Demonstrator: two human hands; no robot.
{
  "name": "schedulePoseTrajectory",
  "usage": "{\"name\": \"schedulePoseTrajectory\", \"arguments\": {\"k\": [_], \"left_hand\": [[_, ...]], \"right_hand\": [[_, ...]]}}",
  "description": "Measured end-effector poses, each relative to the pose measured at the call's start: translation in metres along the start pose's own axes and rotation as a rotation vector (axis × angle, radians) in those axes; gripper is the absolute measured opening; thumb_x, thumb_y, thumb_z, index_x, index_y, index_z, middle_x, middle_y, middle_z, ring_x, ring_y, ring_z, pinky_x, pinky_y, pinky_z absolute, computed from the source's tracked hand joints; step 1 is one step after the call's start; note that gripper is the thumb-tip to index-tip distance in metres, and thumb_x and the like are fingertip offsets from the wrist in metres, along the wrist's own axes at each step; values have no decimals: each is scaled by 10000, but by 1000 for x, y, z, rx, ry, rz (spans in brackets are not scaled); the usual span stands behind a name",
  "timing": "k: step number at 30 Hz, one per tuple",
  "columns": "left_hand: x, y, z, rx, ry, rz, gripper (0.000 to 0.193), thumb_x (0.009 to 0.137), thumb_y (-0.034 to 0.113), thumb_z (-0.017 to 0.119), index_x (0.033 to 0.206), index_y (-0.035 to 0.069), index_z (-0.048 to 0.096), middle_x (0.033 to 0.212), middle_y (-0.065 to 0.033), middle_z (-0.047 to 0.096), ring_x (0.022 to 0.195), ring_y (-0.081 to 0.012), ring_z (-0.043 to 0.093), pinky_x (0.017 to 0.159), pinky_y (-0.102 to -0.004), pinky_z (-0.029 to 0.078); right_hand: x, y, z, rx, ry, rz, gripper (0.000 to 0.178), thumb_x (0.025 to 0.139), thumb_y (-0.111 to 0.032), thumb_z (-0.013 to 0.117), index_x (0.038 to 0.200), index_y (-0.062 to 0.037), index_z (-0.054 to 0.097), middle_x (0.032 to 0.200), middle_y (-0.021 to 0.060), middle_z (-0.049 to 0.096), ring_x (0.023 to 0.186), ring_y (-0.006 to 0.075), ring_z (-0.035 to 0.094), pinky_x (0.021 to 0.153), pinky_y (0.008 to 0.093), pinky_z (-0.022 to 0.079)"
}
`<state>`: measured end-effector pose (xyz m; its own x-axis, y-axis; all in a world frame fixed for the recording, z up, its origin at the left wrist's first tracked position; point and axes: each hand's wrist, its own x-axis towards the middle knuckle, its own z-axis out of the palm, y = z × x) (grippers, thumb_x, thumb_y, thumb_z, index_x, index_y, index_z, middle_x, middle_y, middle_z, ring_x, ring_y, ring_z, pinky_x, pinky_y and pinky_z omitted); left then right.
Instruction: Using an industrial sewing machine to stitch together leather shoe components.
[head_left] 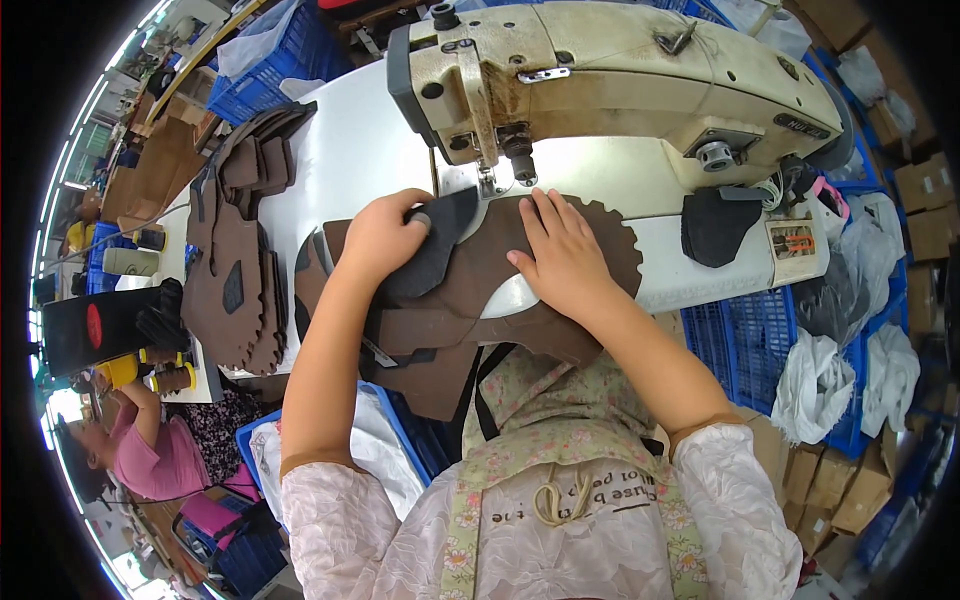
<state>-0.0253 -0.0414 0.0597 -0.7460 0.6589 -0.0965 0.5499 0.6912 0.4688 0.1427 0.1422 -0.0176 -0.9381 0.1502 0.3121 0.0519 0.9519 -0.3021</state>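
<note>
A brown shoe-upper piece (pixel 560 335) with a notched edge lies on the white bed of a sewing machine (pixel 610 80), just in front of the presser foot. My left hand (pixel 388 238) grips a black lining piece (pixel 440 250) over the brown one, thumb on top and fingers curled. The tip of the black piece reaches close to the presser foot (pixel 487 182). Flat on the brown piece, to the right of the needle area, rests my right hand (pixel 563 245) with fingers stretched out. A white gap of machine bed shows beside its thumb.
Stacked brown pieces (pixel 225 300) lie to the left. Several black pieces (pixel 718 225) sit on the right of the bed. Blue crates (pixel 740 345) with plastic bags stand at right. Another person (pixel 165 445) sits at far left.
</note>
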Motion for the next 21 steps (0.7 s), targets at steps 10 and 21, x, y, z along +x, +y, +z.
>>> {"name": "schedulePoseTrajectory", "arguments": {"k": [10, 21], "left_hand": [[-9, 17, 35, 318, 85, 425, 531, 742, 131, 686, 1263, 82, 598, 1162, -164, 582, 1118, -350, 547, 952, -422, 456], [-10, 18, 16, 203, -16, 411, 570, 700, 155, 714, 1256, 79, 610, 1217, -141, 574, 1142, -333, 533, 994, -416, 419]], "right_hand": [[0, 6, -4, 25, 25, 11, 632, 894, -362, 601, 1366, 37, 465, 1430, 213, 438, 1370, 355, 365, 1125, 450, 304], [-2, 6, -3, 9, 46, -2, 631, 891, -374, 599, 1355, 35, 474, 1429, 208, 446, 1358, 355, 382, 1124, 441, 307]]}}
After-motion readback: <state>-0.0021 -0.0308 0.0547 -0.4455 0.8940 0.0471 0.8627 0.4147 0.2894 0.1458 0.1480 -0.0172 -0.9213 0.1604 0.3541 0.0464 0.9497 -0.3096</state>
